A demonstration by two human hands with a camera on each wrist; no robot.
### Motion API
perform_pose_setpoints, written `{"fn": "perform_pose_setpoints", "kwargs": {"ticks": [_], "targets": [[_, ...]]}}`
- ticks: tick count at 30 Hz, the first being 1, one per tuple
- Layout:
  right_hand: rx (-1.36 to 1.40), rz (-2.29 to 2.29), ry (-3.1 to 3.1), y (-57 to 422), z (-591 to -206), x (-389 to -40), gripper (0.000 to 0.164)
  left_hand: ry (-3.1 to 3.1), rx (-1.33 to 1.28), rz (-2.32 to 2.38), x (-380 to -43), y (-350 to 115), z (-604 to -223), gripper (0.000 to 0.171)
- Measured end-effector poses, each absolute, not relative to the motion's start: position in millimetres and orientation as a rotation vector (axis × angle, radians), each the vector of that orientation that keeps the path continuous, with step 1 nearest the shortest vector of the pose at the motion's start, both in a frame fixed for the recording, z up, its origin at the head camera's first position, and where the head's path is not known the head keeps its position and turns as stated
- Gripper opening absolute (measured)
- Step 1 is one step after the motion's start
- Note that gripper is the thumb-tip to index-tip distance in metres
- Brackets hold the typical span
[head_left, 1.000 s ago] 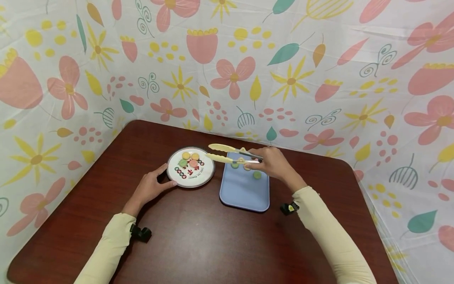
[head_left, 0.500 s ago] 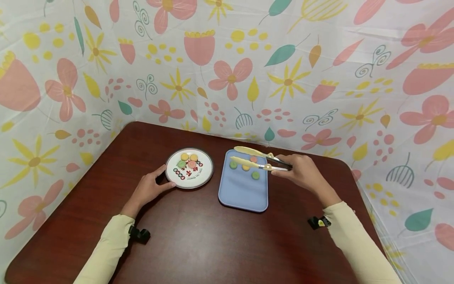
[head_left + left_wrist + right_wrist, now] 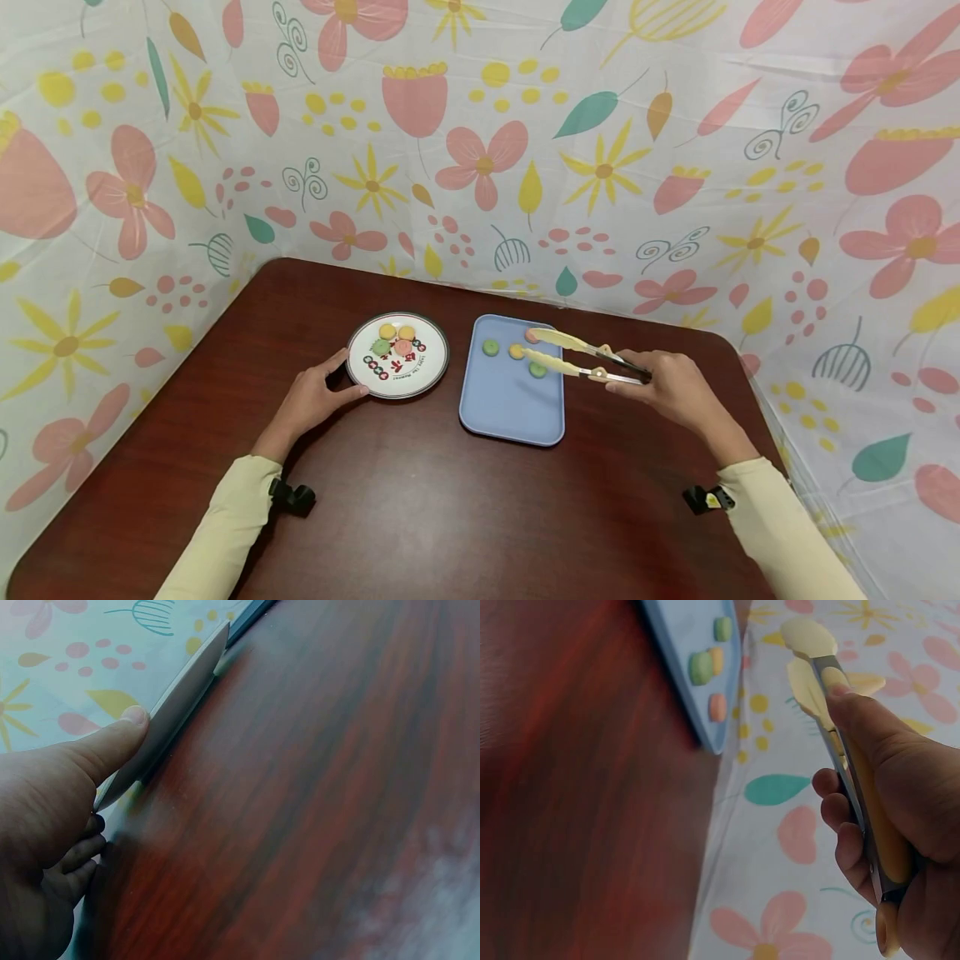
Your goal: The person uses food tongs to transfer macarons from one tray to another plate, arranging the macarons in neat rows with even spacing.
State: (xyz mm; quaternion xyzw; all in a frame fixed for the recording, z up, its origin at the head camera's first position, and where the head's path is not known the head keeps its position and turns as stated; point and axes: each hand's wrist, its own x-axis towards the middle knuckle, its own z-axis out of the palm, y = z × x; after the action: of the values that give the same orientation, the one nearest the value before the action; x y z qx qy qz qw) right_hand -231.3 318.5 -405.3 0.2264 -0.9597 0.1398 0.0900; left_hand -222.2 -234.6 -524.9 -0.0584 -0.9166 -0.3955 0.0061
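Observation:
My left hand (image 3: pixel 307 404) holds the rim of a round white plate (image 3: pixel 432 346) with a dark edge, thumb at the near side and fingers at the left. Two yellow macarons (image 3: pixel 396 332), a green macaron (image 3: pixel 381 347) and a pink macaron (image 3: pixel 403 347) lie on it. My right hand (image 3: pixel 678 392) grips metal tongs (image 3: pixel 558 366) with cream tips and yellow handle grips. Their arms stand apart with nothing between them, above the right side of a blue tray (image 3: pixel 510 408). On the tray sit a yellow macaron (image 3: pixel 516 352), a pink macaron (image 3: pixel 532 335) and two green macarons (image 3: pixel 490 347).
Plate and tray stand side by side on a dark reddish-brown table (image 3: pixel 405 500) with rounded corners. A white cloth (image 3: pixel 480 242) printed with flowers and leaves hangs right behind the table and along its sides. Each wrist wears a small black camera (image 3: pixel 300 500).
My right hand has drawn the tongs rightward and toward me, from between plate and tray to the tray's right side. My left hand stays at the plate.

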Motion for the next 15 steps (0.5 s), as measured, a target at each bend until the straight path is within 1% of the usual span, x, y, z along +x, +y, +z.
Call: {"fn": "perform_pose_setpoints", "kwargs": {"ticks": [15], "targets": [[0.619, 0.434, -2.929, 337, -438, -228, 0.062, -2.888, -0.172, -1.217, -222, -234, -523, 0.096]]}}
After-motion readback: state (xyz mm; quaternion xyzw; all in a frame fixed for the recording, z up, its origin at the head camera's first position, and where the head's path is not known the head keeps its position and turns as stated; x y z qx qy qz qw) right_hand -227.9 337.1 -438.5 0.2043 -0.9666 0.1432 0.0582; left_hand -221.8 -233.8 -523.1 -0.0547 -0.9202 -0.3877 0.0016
